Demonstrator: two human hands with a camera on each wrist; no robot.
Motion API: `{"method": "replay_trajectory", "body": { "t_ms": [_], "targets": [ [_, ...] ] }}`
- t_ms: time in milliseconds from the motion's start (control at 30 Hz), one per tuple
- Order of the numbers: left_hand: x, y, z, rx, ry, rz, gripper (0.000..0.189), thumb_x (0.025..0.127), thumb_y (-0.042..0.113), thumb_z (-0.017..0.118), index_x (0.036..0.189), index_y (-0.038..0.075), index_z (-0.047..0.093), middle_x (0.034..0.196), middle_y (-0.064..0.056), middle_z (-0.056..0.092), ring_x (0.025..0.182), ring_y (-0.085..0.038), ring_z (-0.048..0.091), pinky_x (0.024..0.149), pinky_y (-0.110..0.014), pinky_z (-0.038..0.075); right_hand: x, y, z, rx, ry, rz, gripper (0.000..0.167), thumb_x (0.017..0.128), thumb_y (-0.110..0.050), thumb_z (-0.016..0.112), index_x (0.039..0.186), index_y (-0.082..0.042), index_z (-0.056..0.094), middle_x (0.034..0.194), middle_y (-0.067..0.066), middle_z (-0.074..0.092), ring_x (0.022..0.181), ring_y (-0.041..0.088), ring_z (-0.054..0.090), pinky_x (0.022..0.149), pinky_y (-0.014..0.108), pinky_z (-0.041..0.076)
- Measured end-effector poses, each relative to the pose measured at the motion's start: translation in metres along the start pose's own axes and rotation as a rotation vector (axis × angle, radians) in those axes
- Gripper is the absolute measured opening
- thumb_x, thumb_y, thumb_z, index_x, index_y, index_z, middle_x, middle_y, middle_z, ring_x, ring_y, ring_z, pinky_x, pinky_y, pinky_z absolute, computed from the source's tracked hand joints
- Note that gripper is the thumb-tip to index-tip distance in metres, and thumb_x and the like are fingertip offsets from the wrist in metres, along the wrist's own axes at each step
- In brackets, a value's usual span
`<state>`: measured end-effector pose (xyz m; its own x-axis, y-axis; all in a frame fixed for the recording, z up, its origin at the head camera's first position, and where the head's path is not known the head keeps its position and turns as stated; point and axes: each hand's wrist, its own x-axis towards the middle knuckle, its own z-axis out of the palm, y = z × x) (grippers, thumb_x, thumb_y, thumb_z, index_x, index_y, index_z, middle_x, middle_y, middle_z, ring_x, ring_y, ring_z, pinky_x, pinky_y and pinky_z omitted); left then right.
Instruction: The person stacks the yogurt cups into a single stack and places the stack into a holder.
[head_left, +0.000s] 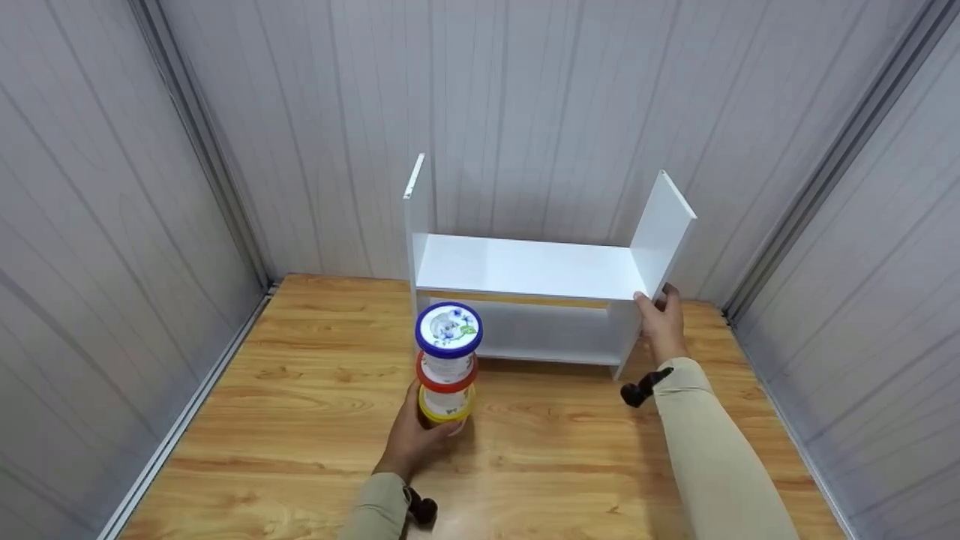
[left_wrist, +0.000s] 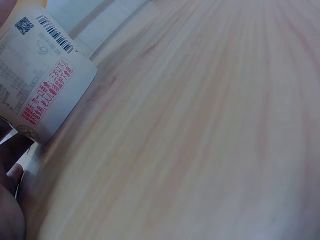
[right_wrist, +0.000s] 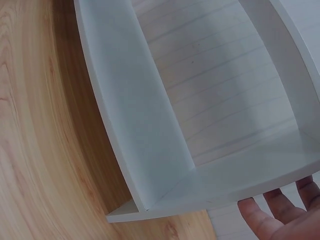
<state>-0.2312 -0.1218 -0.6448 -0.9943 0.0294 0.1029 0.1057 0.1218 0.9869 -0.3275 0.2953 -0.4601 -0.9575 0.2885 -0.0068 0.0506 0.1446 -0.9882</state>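
Three white tubs are stacked in front of the white shelf unit (head_left: 525, 264). The top tub has a blue-rimmed lid (head_left: 450, 328) with a printed picture, the middle one a red lid (head_left: 448, 386). My left hand (head_left: 414, 435) grips the bottom tub, which has a yellow lid (head_left: 444, 415). In the left wrist view that tub's label (left_wrist: 47, 80) shows a barcode and red print, tilted close over the table. At the unit's right side panel (head_left: 664, 225), my right hand (head_left: 664, 326) holds the edge, fingertips (right_wrist: 247, 207) against the outer face.
The shelf unit stands on a wood-grain table (head_left: 300, 405) near the back wall (head_left: 525, 112). It has two levels, an open top and upright side panels. Pale panelled walls (head_left: 90, 225) rise at left and right. Each wrist wears a small black device (head_left: 637, 391).
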Motion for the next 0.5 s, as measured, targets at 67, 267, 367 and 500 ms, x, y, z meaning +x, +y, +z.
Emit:
{"method": "replay_trajectory", "body": {
  "t_ms": [67, 267, 367, 500],
  "targets": [
    [-0.0008, -0.0003, -0.0005, 0.009, 0.005, -0.008, 0.11, 0.069, 0.04, 0.093, 0.157, 0.032, 0.027, 0.146, 0.0, 0.05, 0.137, -0.028, 0.046, 0.118, -0.056, 0.031, -0.0002, 0.0006, 0.0004, -0.009, -0.001, -0.007, 0.08, 0.101, -0.036, 0.055, 0.163, -0.013, 0.01, 0.155, 0.027, 0.031, 0.141, 0.037, 0.035, 0.115, 0.054, 0.035],
    [-0.0035, -0.0032, -0.0002, 0.024, 0.018, -0.035, 0.109, 0.069, 0.04, 0.094, 0.156, 0.033, 0.028, 0.147, 0.001, 0.05, 0.137, -0.028, 0.045, 0.118, -0.057, 0.03, -0.0014, 0.0028, 0.0017, -0.025, 0.008, 0.008, 0.08, 0.101, -0.037, 0.055, 0.163, -0.015, 0.011, 0.154, 0.027, 0.033, 0.14, 0.038, 0.037, 0.115, 0.054, 0.035],
    [-0.0032, -0.0032, 0.0018, 0.035, 0.031, -0.027, 0.108, 0.069, 0.039, 0.094, 0.156, 0.034, 0.029, 0.148, 0.002, 0.049, 0.138, -0.027, 0.045, 0.118, -0.057, 0.03, -0.0018, 0.0027, 0.0019, -0.027, 0.013, 0.017, 0.08, 0.101, -0.037, 0.055, 0.164, -0.015, 0.01, 0.155, 0.026, 0.033, 0.141, 0.038, 0.036, 0.115, 0.053, 0.035],
    [-0.0021, -0.0012, 0.0045, 0.061, 0.05, -0.047, 0.111, 0.066, 0.044, 0.094, 0.155, 0.038, 0.029, 0.148, 0.004, 0.048, 0.139, -0.026, 0.044, 0.118, -0.057, 0.029, -0.0018, 0.0009, 0.0018, -0.011, 0.01, 0.038, 0.081, 0.101, -0.038, 0.055, 0.164, -0.018, 0.008, 0.158, 0.024, 0.03, 0.143, 0.035, 0.033, 0.116, 0.054, 0.034]
  ]
}}
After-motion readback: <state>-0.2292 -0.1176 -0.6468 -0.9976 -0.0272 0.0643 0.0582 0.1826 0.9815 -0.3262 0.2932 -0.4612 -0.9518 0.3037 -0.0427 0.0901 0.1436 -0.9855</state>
